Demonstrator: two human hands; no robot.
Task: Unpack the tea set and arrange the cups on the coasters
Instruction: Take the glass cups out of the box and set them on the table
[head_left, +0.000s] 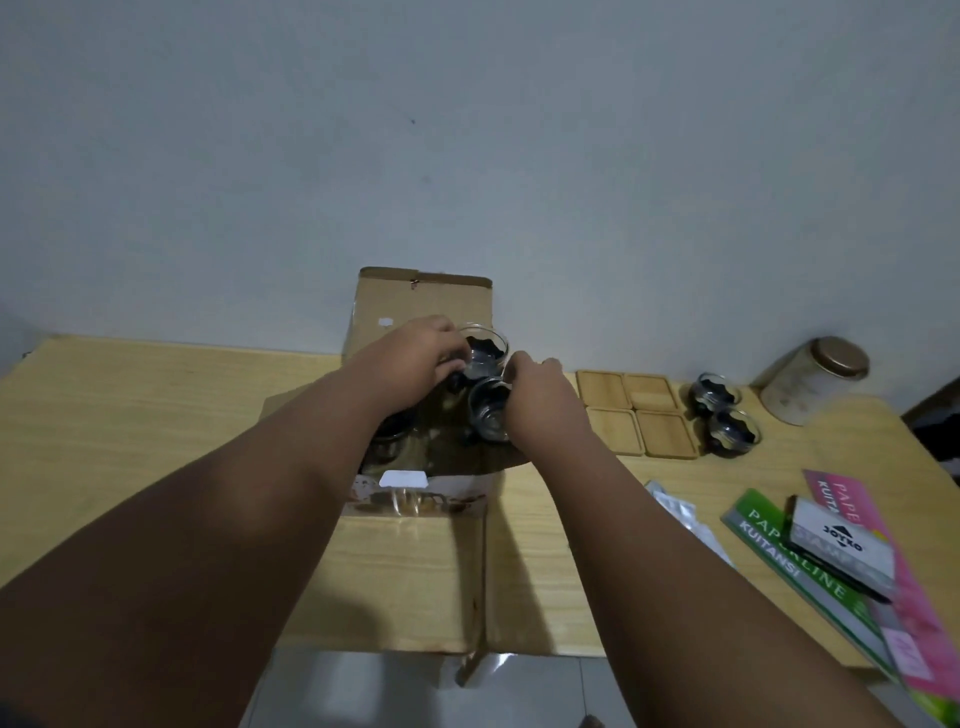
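**Grip state.** My left hand (415, 358) pinches the far cup (485, 351), fingers curled on its left rim. My right hand (540, 405) grips the near cup (488, 415), fingers wrapped on its right side. Both cups are over the open box (421, 306), one directly behind the other, touching or nearly so. I cannot tell whether they are lifted free of the packing.

**Progress.** Four coasters (636, 410) lie in a square block on the table (156, 405), just right of my right hand. None carries a cup. Two loose cups (716, 396) stand beyond the coasters, further right, unpacked but not placed. Under my left wrist, inside the box, a dark glass item (387, 436) shows; it is too hidden to identify.

**Remaining, by my judgement.** Carry both gripped cups right and seat one per coaster. Then move the loose cups onto the other two coasters. Unpacking is well under way. Arranging is not yet begun.
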